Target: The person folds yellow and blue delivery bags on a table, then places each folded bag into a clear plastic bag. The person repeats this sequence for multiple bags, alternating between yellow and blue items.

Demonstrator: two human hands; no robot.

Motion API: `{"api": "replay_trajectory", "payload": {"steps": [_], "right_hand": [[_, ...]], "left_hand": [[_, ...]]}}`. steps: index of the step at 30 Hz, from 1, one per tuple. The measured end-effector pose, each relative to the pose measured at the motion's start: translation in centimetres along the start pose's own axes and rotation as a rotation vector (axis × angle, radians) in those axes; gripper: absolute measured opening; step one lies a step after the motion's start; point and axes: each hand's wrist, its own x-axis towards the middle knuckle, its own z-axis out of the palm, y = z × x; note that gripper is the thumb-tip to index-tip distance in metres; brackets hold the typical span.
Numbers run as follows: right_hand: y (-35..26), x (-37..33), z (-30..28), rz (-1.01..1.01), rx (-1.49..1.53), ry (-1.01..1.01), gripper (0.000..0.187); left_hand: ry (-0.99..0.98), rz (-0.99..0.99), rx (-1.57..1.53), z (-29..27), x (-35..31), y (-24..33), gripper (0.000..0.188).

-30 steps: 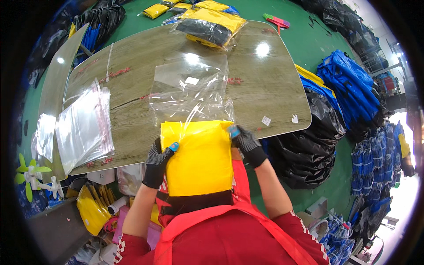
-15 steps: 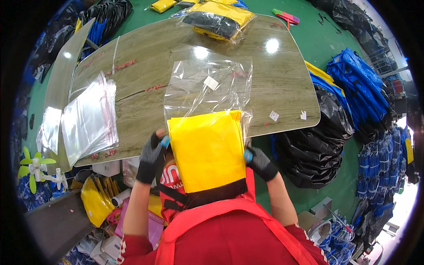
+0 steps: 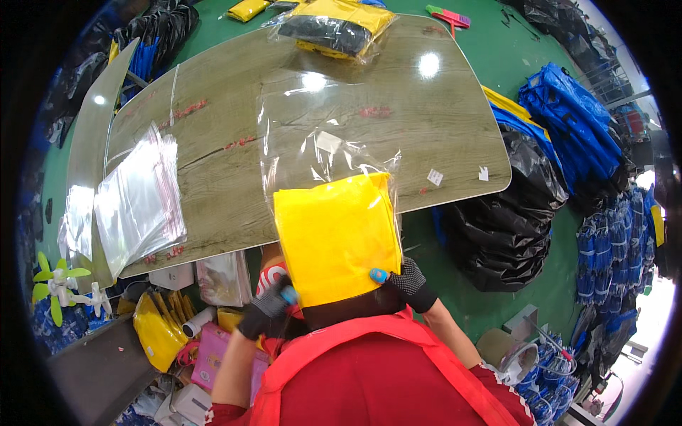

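Observation:
A folded yellow sheet-like item [image 3: 337, 238] with a black lower band [image 3: 344, 310] lies against my front, partly inside a clear plastic bag [image 3: 295, 135]. The bag's far part spreads over the table's near edge with a small white slip [image 3: 328, 141] showing through it. My left hand [image 3: 270, 312], in a grey-black glove with a blue thumb tip, is closed at the lower left edge of the bagged item. At the lower right edge my right hand [image 3: 406, 282] grips it, blue-tipped thumb on the front and fingers partly hidden.
The wood-patterned table [image 3: 220, 192] carries a stack of clear bags [image 3: 138, 202] at left and a packed yellow-black bundle [image 3: 334, 28] at the far edge. Right of it stand black folded goods [image 3: 497, 227] and blue ones [image 3: 568, 128]. A small green fan [image 3: 60, 284] is at left.
Both hands have slid down the sides of the yellow item toward its black band. More of the item's sides shows, and the bag's far part has shifted slightly.

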Motion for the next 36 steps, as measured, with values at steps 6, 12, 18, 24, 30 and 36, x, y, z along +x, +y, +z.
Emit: {"api": "replay_trajectory", "payload": {"steps": [6,12,18,24,30,36], "right_hand": [[-3.0,1.1,0.2,-0.135,0.009,-0.094,0.058],[-3.2,1.3,1.4,0.071,-0.015,-0.222,0.057],[-2.9,1.8,1.5,0.068,0.356,-0.156,0.062],[-2.6,2.6,1.2,0.033,0.296,-0.021,0.055],[-2.8,3.3,0.8,-0.049,0.100,-0.142,0.056],[-2.6,3.7,0.6,-0.221,0.319,0.071,0.064]], "left_hand": [[0.236,0.171,-0.299,0.6,1.3,1.5,0.049],[0.258,-0.096,-0.662,-0.2,0.4,-1.0,0.047],[0.082,0.188,-0.156,-0.9,1.5,-2.1,0.061],[0.329,0.264,-0.615,1.8,1.3,-1.1,0.053],[0.265,0.285,-0.755,-0.2,1.2,-0.1,0.044],[0.128,0.018,0.049,0.1,1.9,-2.0,0.049]]}}
